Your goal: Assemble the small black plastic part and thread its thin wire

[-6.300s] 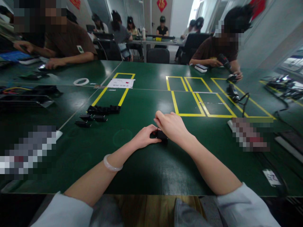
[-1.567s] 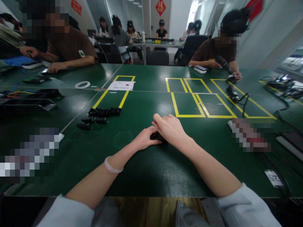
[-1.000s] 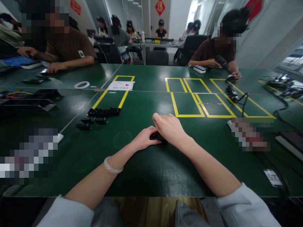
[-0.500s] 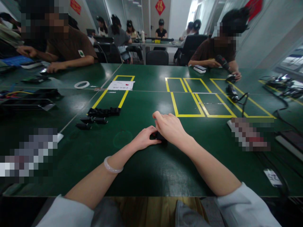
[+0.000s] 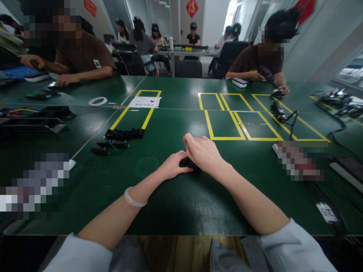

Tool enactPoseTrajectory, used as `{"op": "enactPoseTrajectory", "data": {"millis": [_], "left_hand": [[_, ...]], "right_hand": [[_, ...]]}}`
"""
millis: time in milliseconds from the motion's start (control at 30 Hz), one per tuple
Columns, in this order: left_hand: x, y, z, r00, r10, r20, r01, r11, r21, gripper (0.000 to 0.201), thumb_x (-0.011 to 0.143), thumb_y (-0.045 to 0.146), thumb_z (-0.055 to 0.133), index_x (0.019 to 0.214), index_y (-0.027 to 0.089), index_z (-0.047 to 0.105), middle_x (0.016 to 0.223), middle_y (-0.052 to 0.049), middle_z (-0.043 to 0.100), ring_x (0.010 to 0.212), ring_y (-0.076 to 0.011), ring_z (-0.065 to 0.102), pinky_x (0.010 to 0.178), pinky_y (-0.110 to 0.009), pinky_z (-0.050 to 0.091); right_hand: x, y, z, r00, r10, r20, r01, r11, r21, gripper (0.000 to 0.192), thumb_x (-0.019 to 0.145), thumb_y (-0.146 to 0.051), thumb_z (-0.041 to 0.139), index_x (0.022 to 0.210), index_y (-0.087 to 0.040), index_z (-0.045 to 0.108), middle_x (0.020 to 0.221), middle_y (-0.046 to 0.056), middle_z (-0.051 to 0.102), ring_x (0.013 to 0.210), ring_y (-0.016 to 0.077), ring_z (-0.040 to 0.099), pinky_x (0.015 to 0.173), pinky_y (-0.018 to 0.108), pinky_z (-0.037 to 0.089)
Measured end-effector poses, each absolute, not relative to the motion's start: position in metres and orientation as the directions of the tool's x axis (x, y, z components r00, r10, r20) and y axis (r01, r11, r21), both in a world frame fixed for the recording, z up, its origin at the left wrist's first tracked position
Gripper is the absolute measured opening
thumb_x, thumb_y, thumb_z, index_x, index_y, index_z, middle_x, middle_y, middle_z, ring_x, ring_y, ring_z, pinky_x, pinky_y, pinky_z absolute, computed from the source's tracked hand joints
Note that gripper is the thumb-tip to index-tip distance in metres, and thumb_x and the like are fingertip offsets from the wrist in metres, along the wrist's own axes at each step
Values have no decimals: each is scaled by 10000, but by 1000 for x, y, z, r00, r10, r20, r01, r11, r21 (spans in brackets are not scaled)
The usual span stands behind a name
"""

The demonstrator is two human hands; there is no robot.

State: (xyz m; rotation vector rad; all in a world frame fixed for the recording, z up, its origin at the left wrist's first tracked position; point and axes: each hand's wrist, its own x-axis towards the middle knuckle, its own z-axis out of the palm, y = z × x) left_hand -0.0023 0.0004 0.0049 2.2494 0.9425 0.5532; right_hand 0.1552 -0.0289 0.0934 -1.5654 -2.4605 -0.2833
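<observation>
Just right of the table's middle, a small black part (image 5: 192, 164) rests low at the green tabletop, mostly covered by my hands. My left hand (image 5: 171, 165), with a pale bangle on its wrist, grips the part from the left between thumb and fingers. Over the top of it curls my right hand (image 5: 203, 152), its fingers bent and closed. What the right fingers hold, if anything, is hidden behind the hand. Farther left lie several small black blocks (image 5: 113, 143) and a row of black pieces (image 5: 124, 133).
Yellow tape outlines (image 5: 227, 138) mark the table, with a paper sheet (image 5: 145, 102) on one. A tape roll (image 5: 98, 101) lies at left. Blurred-out flat objects (image 5: 300, 160) flank me. Across the table a person (image 5: 261, 62) holds a dark power tool (image 5: 266, 74); another person (image 5: 85, 56) sits left.
</observation>
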Motion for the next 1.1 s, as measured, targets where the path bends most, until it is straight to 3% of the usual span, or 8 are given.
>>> {"op": "enactPoseTrajectory", "data": {"millis": [167, 267, 533, 733, 967, 1100], "left_hand": [[-2, 0, 6, 662, 738, 131, 466, -542, 700, 374, 765, 386, 698, 1068, 187, 607, 1118, -72, 631, 1007, -262, 592, 885, -373, 461], [-2, 0, 7, 662, 740, 120, 471, -536, 701, 379, 763, 382, 700, 1072, 187, 600, 1056, -62, 644, 947, -248, 605, 844, -361, 472], [-3, 0, 6, 655, 740, 152, 458, -549, 699, 370, 763, 390, 702, 1055, 186, 600, 1045, -57, 632, 933, -238, 599, 841, -356, 467], [-3, 1, 4, 662, 738, 128, 470, -543, 696, 398, 760, 387, 706, 1085, 186, 595, 1014, -51, 636, 923, -234, 600, 827, -347, 470], [-3, 1, 3, 655, 742, 142, 473, -549, 689, 394, 761, 391, 704, 1075, 180, 596, 1040, -60, 630, 925, -237, 598, 832, -356, 471], [-3, 1, 3, 654, 743, 144, 466, -545, 697, 390, 760, 392, 703, 1073, 183, 600, 1077, -67, 631, 969, -254, 595, 868, -373, 462]], "right_hand": [[156, -30, 95, -418, 862, 289, 903, 430, 22, 186, 944, -264, 340, 1024, -179, 486, 812, 35, 694, 705, 159, 615, 644, 284, 267], [156, -29, 94, -430, 861, 271, 900, 433, 51, 209, 963, -313, 326, 982, -192, 496, 754, 31, 687, 666, 161, 610, 638, 285, 256], [156, -28, 92, -416, 866, 278, 905, 425, 29, 187, 922, -187, 345, 1050, -180, 482, 852, 33, 696, 722, 155, 611, 640, 285, 264], [157, -26, 93, -428, 866, 258, 901, 431, 47, 205, 964, -322, 341, 1001, -191, 494, 801, 38, 693, 722, 160, 619, 645, 289, 258], [157, -28, 90, -440, 845, 303, 894, 442, 66, 178, 926, -187, 338, 1010, -188, 495, 810, 21, 681, 699, 155, 605, 630, 292, 248], [158, -30, 92, -446, 835, 322, 889, 456, 49, 154, 926, -211, 357, 1003, -194, 489, 829, 7, 678, 703, 151, 603, 633, 292, 245]]}}
